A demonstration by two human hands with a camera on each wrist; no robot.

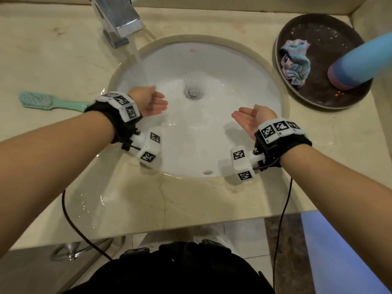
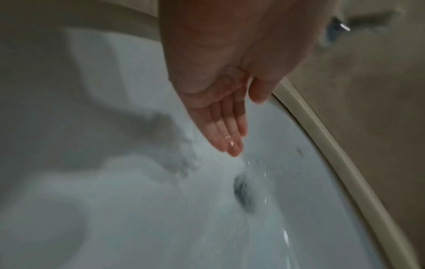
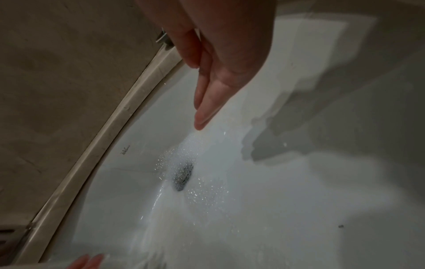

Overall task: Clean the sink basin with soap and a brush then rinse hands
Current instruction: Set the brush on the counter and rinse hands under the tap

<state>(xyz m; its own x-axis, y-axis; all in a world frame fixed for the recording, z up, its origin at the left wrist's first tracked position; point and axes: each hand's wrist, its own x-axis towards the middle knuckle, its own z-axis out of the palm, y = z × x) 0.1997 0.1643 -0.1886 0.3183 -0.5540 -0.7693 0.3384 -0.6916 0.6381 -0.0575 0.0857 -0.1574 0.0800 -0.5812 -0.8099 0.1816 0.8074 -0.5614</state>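
Note:
Water [image 1: 139,60] runs from the chrome tap [image 1: 115,18] into the round white sink basin [image 1: 233,66] and foams round the drain [image 1: 192,92]. My left hand [image 1: 151,101] is under the stream at the basin's left, fingers straight, holding nothing; its wet fingers [image 2: 226,134] point toward the drain [image 2: 243,193]. My right hand [image 1: 249,118] hovers over the basin's right side, palm up, fingers straight and empty; the fingers [image 3: 204,109] show above the drain [image 3: 182,179]. A teal brush [image 1: 40,101] lies on the counter left of the sink.
A dark round tray [image 1: 314,98] at the back right holds a crumpled cloth [image 1: 296,62] and a blue bottle [image 1: 364,60]. The beige stone counter [image 1: 53,60] has water puddles near the front. Cables hang from both wrist mounts.

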